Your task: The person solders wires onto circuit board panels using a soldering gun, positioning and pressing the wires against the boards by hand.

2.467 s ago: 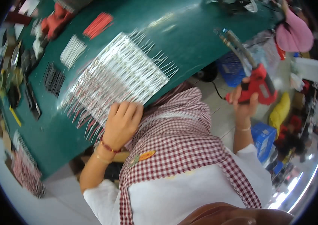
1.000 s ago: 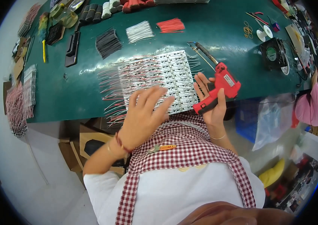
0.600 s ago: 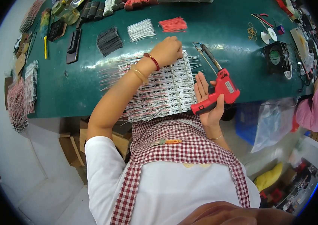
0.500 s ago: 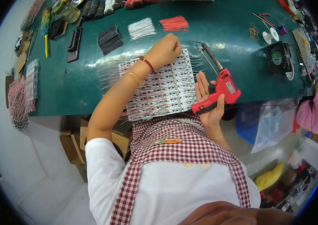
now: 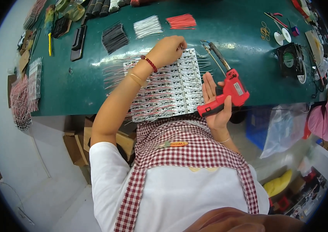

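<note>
A white panel of small circuit boards [image 5: 180, 87] lies at the table's near edge, with red and white wires fanning off its left side and white ones off its right. Over the panel's far edge is my left hand [image 5: 168, 51], fingers bent and pinched together; what they hold, if anything, is too small to make out. My right hand [image 5: 219, 116], palm up beside the panel's right edge, holds a red soldering gun [image 5: 233, 91]. Its handle lies across the palm under my thumb, fingers stretched along it. The gun's metal tip and thin feed tube point away, toward the panel's far right corner.
Beyond the panel lie bundles of black wires [image 5: 114, 37], white wires [image 5: 147, 27] and red wires [image 5: 181, 21]. A phone [image 5: 77, 50] is farther left. At right are a white spool [image 5: 282, 36] and a black fan-like device [image 5: 290, 60]. Wired boards [image 5: 34, 85] overhang the left edge.
My left hand has shifted slightly left at the panel's far edge, its fingers now lower against it. The right hand and soldering gun stay nearly still. The whole view has tilted a little.
</note>
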A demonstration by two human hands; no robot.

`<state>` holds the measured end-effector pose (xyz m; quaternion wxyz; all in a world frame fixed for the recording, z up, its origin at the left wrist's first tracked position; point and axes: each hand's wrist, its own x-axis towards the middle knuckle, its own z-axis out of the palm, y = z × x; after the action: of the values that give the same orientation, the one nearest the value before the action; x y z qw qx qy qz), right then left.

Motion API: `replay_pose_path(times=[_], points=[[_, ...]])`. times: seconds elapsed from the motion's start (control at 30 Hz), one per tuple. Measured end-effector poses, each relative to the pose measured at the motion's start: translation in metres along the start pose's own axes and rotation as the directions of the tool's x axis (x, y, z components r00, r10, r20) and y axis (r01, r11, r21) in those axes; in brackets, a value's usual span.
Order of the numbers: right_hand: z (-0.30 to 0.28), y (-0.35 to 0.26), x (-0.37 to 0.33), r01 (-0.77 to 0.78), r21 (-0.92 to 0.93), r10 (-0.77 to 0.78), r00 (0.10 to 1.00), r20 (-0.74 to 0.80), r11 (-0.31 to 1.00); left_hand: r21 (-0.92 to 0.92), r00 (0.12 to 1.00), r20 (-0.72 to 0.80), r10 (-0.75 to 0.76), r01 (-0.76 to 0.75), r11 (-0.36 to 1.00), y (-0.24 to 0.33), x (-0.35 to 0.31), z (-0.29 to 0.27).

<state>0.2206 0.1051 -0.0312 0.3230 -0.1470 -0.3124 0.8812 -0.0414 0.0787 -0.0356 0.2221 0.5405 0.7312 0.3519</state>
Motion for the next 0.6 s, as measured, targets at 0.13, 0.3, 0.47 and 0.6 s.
replay_pose_path(times=[0.13, 0.3, 0.47, 0.6], points=[[0.001, -0.001, 0.000, -0.012, -0.003, 0.012, 1.000, -0.007, 1.000, 0.105, 0.980, 0.094, 0.177, -0.186, 0.977, -0.010, 0.003, -0.006], [-0.001, 0.000, -0.001, 0.009, -0.031, -0.009, 1.000, -0.007, 0.999, 0.002, 0.968, 0.110, 0.226, -0.228, 0.974, -0.006, 0.009, -0.010], [0.000, 0.000, -0.001, 0.009, -0.028, -0.009, 1.000, -0.008, 1.000, 0.073, 0.998, -0.037, 0.059, -0.056, 0.996, -0.010, -0.002, -0.015], [0.001, 0.001, -0.001, 0.020, -0.028, -0.021, 0.999, -0.044, 0.999, 0.176, 0.998, -0.067, -0.012, 0.024, 0.984, -0.016, -0.006, -0.007]])
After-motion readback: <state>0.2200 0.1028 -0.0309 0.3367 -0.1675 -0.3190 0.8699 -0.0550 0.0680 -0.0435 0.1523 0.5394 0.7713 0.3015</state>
